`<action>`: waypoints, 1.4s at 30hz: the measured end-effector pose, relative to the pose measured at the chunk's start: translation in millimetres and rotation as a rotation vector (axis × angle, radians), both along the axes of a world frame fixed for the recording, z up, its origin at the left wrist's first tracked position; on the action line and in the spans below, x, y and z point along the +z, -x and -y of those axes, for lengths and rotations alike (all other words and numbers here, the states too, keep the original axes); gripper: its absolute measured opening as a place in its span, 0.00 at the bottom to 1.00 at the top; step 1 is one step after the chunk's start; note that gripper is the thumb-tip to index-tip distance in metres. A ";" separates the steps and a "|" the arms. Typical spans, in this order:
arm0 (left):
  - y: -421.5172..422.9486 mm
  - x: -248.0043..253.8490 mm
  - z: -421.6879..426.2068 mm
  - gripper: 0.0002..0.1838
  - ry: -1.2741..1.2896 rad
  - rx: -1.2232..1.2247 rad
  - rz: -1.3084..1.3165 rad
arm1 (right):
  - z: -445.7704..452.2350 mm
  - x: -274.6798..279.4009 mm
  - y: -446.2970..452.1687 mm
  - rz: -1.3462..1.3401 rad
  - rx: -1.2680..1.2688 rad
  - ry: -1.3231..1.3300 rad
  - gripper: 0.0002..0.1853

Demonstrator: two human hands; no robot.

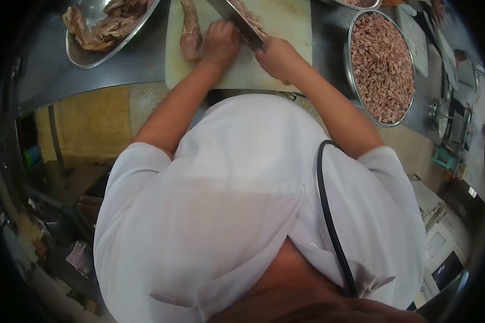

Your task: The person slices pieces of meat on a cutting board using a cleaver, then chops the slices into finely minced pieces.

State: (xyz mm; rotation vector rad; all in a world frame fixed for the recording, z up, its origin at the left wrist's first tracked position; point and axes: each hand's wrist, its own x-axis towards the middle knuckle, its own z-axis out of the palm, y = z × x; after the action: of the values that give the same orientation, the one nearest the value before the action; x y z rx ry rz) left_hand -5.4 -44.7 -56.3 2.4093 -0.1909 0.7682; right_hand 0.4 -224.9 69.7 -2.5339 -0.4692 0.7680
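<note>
My right hand (280, 58) is wrapped round the handle of a wide-bladed knife (236, 19), whose blade points up and to the left over the white cutting board (293, 32). Pale meat (247, 15) lies along the blade's right side. Close to the blade's left side, my left hand (222, 43) rests on the board with its fingers curled; whether it holds anything is hidden. A long piece of meat (191, 35) lies just left of that hand.
At the upper left, a metal bowl (125, 49) holds larger meat pieces (110, 27). To the right stands a metal bowl (352, 81) of chopped meat (382, 67). Part of another bowl (361, 5) shows at the top. The metal counter (54, 83) has its edge near my body.
</note>
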 end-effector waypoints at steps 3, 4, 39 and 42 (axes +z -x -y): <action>-1.8 0.9 -1.5 0.08 -0.035 0.002 0.010 | -27.0 -11.1 -29.4 0.050 0.023 -0.043 0.20; -1.0 -1.7 -1.0 0.08 -0.049 -0.003 0.009 | -28.6 -8.9 -32.1 -0.022 0.026 -0.046 0.20; 25.4 -2.5 34.4 0.46 -0.347 0.270 -0.331 | 91.3 18.1 43.4 0.001 0.031 -0.156 0.17; 20.9 2.0 24.9 0.41 -0.312 0.238 -0.286 | 93.8 -0.1 51.6 0.075 0.097 -0.156 0.16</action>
State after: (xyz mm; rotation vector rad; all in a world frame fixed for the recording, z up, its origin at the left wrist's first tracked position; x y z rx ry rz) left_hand -26.3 -69.6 -54.3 2.8427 0.1011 0.5138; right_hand -51.2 -318.7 69.6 -2.4147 -0.6547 0.6459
